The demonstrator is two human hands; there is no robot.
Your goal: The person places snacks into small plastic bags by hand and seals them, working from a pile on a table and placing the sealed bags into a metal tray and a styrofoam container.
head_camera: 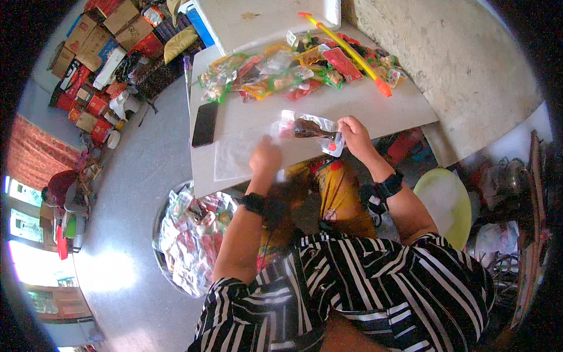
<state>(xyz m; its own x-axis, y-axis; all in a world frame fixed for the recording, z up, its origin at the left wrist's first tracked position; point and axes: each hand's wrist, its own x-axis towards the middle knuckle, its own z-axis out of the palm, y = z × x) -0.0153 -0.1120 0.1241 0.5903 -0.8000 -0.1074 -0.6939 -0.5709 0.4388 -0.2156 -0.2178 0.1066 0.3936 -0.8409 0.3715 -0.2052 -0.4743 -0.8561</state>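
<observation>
A clear plastic packet (pixel 316 126) with a dark brown food piece inside is held above the table's front part. My right hand (pixel 355 134) pinches its right end between thumb and fingers. Close by the packet's lower left end is my left hand (pixel 265 159), blurred by motion; whether its fingers touch the plastic cannot be made out. Below and left of that hand, a flat translucent sheet or bag (pixel 231 160) lies on the table (pixel 255 112). Across the table's far side spreads a heap of small sealed food packets (pixel 281 72) in green, red and yellow.
A yellow tube with orange ends (pixel 349 48) lies across the heap. A black phone (pixel 205 124) rests at the table's left edge. Behind stands a white foam box (pixel 268 26). A basin of packets (pixel 193 242) sits on the floor at left; cartons (pixel 94 48) are stacked beyond.
</observation>
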